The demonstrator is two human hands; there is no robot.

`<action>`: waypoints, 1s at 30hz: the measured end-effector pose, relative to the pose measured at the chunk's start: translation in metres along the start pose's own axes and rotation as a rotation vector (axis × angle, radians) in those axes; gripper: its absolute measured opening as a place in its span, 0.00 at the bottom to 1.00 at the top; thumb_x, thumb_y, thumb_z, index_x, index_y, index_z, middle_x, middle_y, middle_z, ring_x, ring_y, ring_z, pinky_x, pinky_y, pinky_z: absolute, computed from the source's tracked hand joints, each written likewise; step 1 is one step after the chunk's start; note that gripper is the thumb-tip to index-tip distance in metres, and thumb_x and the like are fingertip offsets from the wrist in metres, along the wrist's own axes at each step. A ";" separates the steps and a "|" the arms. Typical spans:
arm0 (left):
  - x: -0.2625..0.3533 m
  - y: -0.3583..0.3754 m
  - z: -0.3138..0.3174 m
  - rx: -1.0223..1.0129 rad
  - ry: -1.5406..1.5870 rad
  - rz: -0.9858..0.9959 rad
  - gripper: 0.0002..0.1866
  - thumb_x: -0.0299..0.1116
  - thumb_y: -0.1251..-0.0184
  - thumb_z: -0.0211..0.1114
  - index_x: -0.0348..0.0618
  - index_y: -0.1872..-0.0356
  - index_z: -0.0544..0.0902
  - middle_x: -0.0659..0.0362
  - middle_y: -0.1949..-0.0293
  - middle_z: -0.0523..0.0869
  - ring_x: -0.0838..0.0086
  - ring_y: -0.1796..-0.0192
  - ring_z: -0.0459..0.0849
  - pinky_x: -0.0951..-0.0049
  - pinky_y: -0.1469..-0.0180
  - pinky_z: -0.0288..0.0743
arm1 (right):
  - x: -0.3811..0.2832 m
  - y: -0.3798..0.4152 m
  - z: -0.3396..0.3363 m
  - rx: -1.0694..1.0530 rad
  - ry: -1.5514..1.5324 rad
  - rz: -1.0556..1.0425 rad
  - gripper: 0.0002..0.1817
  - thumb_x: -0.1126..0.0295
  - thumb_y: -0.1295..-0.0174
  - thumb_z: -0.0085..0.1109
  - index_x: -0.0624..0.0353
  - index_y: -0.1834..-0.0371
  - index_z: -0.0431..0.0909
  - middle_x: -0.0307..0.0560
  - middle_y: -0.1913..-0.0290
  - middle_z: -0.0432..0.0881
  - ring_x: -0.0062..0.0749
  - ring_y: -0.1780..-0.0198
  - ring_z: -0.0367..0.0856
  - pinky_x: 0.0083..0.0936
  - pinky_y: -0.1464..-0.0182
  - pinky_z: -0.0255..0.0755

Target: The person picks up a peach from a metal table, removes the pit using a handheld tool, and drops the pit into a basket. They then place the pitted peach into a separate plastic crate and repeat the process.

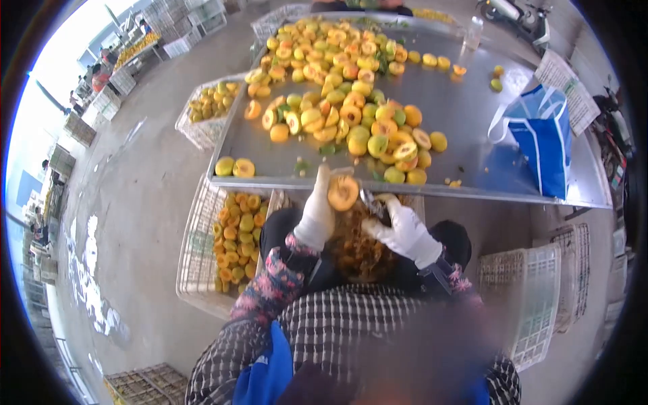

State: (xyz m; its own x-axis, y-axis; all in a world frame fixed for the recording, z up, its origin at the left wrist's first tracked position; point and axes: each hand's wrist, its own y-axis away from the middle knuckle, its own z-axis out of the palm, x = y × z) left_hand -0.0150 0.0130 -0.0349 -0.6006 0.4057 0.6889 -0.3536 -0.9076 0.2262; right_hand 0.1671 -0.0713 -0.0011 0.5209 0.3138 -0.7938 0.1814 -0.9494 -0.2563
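Observation:
My left hand (316,214), in a white glove, holds a halved yellow peach (343,194) with its cut face turned up toward me. Close at its right, my right hand (406,233), also gloved, is closed around a small metal pitting tool (370,201), whose shiny end is beside the peach. Below both hands, between my knees, a container holds brown peach pits and scraps (364,253). Just beyond the hands, a pile of whole and cut peaches (378,128) spreads over the metal table (270,162).
A white crate (191,260) of peach halves stands left of my knees, and another crate (197,131) of peaches farther back. On the table are a blue bag (540,145) and a clear bottle (473,32). Stacked crates (536,304) stand at right.

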 end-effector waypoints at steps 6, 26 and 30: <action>-0.002 0.003 0.006 -0.063 -0.184 0.003 0.35 0.62 0.25 0.46 0.34 0.46 0.78 0.51 0.57 0.85 0.67 0.55 0.84 0.69 0.49 0.79 | -0.005 -0.001 0.015 0.027 0.078 0.012 0.18 0.61 0.33 0.58 0.62 0.48 0.70 0.61 0.71 0.81 0.59 0.68 0.82 0.45 0.68 0.73; -0.024 -0.003 -0.014 0.124 -0.239 -0.009 0.32 0.60 0.24 0.47 0.36 0.51 0.79 0.53 0.60 0.85 0.67 0.59 0.86 0.68 0.54 0.81 | 0.018 -0.004 0.029 -0.157 0.318 -0.025 0.19 0.63 0.38 0.59 0.65 0.51 0.69 0.61 0.67 0.81 0.58 0.66 0.82 0.46 0.64 0.75; -0.016 -0.001 -0.021 0.031 -0.544 -0.006 0.34 0.61 0.23 0.44 0.34 0.55 0.81 0.54 0.61 0.86 0.71 0.61 0.85 0.72 0.54 0.79 | 0.023 -0.002 0.025 -0.232 0.387 -0.012 0.20 0.62 0.37 0.58 0.65 0.50 0.69 0.62 0.67 0.81 0.60 0.65 0.81 0.48 0.64 0.74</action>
State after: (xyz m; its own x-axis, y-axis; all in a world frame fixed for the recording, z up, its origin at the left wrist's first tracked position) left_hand -0.0201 0.0093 -0.0607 -0.1382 0.3044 0.9424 -0.3297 -0.9115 0.2461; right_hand 0.1579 -0.0627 -0.0325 0.7829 0.3479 -0.5157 0.3490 -0.9319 -0.0987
